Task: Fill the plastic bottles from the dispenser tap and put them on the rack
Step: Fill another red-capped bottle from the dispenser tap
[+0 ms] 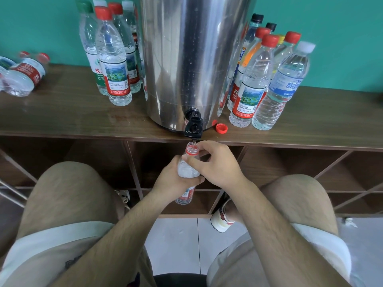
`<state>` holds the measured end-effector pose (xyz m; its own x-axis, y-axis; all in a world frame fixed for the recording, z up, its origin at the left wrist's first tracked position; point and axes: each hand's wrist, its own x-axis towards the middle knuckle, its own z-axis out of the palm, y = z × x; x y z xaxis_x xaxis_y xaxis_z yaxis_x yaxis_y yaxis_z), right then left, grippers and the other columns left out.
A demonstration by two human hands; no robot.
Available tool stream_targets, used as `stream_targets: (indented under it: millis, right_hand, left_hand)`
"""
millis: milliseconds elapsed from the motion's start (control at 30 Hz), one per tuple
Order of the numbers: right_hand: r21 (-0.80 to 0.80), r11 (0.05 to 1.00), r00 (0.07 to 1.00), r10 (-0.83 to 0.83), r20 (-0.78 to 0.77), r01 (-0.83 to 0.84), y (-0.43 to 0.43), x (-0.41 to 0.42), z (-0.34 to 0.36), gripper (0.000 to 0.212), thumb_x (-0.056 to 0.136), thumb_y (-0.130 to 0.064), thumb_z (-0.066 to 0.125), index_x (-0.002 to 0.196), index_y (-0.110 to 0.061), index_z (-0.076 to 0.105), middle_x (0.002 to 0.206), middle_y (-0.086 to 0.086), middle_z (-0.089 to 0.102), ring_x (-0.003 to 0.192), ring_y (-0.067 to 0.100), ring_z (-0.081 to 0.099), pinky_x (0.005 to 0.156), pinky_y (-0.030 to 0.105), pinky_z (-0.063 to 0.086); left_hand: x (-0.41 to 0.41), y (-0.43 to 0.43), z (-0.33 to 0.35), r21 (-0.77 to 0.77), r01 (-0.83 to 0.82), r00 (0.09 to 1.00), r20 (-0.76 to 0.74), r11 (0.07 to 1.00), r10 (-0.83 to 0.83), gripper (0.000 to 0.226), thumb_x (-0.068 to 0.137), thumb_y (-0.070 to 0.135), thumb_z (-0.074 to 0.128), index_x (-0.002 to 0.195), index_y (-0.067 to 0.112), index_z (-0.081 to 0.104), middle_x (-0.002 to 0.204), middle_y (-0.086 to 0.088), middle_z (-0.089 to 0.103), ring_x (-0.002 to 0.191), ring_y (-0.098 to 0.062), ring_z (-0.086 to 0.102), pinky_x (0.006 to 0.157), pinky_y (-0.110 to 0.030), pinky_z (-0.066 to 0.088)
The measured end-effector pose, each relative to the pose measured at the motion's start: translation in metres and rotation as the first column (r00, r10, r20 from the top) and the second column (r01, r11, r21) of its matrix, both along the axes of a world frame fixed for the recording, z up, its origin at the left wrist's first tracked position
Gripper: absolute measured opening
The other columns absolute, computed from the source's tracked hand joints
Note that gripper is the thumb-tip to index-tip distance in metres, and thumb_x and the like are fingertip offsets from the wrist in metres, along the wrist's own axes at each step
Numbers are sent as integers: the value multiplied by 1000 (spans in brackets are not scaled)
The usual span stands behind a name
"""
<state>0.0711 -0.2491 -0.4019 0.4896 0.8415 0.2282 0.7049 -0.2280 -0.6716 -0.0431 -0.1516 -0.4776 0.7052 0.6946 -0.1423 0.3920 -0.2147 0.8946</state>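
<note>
We are looking up at the big steel dispenser [186, 59] standing on the wooden tabletop [62, 117], with the rack [290, 172] of slanted wooden compartments running below it, and from here we are not spotting a single bottle in those compartments. Capped bottles are crowding both sides of the dispenser: a standing group on the left [113, 65], a bigger group on the right [267, 79], and a few lying down at the far left [22, 73]. Now the action: the left hand [174, 179] is wrapping round the body of the open bottle [187, 170], the right hand [217, 162] is pinching it at the neck, and together they are holding its mouth just under the black tap [193, 126], where a thin trickle seems to be dropping in. A loose red cap [221, 128] is waiting beside the dispenser's base. We are judging this early going: filling under way, capping and racking all to come.
</note>
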Motion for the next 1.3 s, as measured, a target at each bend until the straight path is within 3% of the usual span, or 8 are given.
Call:
stream_targets:
  millis: [167,267,367,467,600,767,1000,1300]
  right_hand:
    - [6,986,971,-164,174,165,-9,1,8,64,81,-87,51,118,-38,69,108,-24,70,93,-5,66,79,29,57]
    - [350,922,958,-236,162,168,-21,4,18,57,92,-67,56,133,-27,64,118,-15,70,97,0,68,80,32,59]
    - [563,821,944,-108,313,-93,-24,1,28,45,102,-42,61,133,-9,67,131,2,68,118,14,67,91,37,59]
    - [535,793,874,-7,485,-290,-17,-4,35,34,99,-23,72,128,-3,71,141,12,63,131,24,61,108,39,51]
    - [481,816,853,29,521,-322,-15,1,37,23,99,-3,69,121,0,73,140,15,63,131,27,62,109,41,50]
    - [490,808,872,59,486,-328,-14,3,39,25,102,-18,68,118,-1,74,141,11,64,134,20,60,111,34,48]
    - [498,805,900,96,426,-321,-17,10,34,23,109,-17,54,125,-8,67,146,3,61,133,15,61,108,33,50]
    - [516,796,910,98,404,-315,-15,8,32,28,111,-11,43,126,-4,65,145,10,62,136,17,59,110,33,50]
  left_hand:
    - [-3,1,0,-22,-11,1000,23,1000,11,70,72,44,91,129,35,52,113,16,65,102,-5,64,77,-21,49]
    - [-2,0,-1,2,-27,1000,1,1000,27,72,72,45,92,130,36,50,114,16,63,104,-8,63,81,-23,49]
    - [-1,0,-1,11,-19,1000,0,1000,19,73,71,48,91,131,36,50,116,15,64,107,-10,64,89,-30,55]
    - [0,1,0,52,3,1000,-4,999,-3,73,71,53,89,131,37,50,114,16,64,104,-7,65,89,-30,57]
    - [-2,0,-1,34,-10,1000,11,999,10,72,69,52,91,126,41,49,110,19,62,97,-2,62,74,-15,46]
    - [-2,1,-4,12,-4,999,37,1000,4,72,69,50,92,127,40,50,112,18,64,100,-3,63,76,-18,47]
    - [-1,1,-7,-5,-1,1000,27,1000,1,71,69,49,92,125,40,50,110,18,63,99,-6,64,72,-15,46]
    - [0,1,-9,34,-31,1000,-4,999,31,70,68,55,91,120,46,46,104,25,59,91,1,61,65,-9,39]
